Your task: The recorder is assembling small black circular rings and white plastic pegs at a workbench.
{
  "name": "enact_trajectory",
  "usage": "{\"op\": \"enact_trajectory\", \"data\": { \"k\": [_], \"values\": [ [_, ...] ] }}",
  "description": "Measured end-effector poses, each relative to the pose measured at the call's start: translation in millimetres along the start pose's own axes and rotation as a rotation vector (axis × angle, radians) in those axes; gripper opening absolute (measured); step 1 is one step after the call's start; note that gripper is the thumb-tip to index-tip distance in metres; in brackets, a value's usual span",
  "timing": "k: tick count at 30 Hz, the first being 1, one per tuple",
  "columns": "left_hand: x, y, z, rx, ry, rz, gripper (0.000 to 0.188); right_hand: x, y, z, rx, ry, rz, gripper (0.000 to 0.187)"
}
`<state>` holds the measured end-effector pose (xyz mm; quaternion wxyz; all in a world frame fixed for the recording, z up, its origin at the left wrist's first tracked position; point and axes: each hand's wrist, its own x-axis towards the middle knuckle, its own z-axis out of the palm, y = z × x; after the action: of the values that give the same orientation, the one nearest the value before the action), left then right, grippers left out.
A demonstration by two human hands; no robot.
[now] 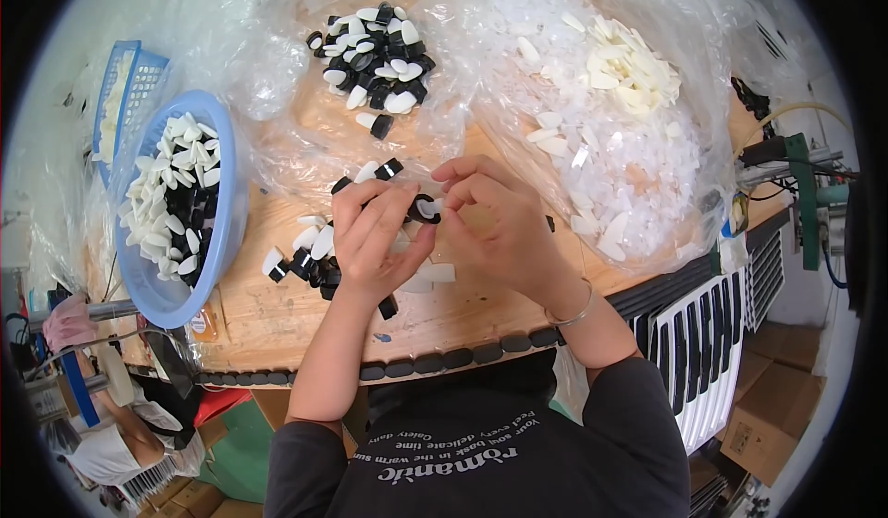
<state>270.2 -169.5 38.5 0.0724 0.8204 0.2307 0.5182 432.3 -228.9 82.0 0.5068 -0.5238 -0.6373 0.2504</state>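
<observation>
While the left hand [373,240] pinches that black hollow piece [416,214] above the bench [264,319], I'd hold it steady, opening facing the right hand [492,227], and nudge the white bit [428,209] gently (can't tell if the right fingers are gripping it).

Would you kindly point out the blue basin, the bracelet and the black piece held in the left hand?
Blue basin [235,213], head view: its right-hand wall.
Bracelet [577,317], head view: the lower part of its band.
Black piece [417,212], head view: its dark side.
</observation>
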Motion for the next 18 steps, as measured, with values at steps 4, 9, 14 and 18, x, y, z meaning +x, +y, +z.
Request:
{"op": "enact_trajectory", "data": {
  "k": [4,9,14,18],
  "values": [
    [2.0,1.7,-0.7,0.025,0.002,0.010,0.049,-1.2,0.2,8.0,0.007,0.038,-0.077,0.008],
    [1.1,-0.5,1.1,0.041,0.032,0.031,0.049,-4.0,3.0,15.3,-0.001,0.059,-0.163,0.007],
    [0.4,0.3,-1.9,0.039,0.030,0.018,0.049,-2.4,1.5,6.3,0.230,0.009,0.091,0.007],
    [2.8,1.2,-3.6,-0.001,-0.001,0.031,0.050,1.8,12.8,1.5,0.625,-0.194,0.431,0.018]
  ]
}}
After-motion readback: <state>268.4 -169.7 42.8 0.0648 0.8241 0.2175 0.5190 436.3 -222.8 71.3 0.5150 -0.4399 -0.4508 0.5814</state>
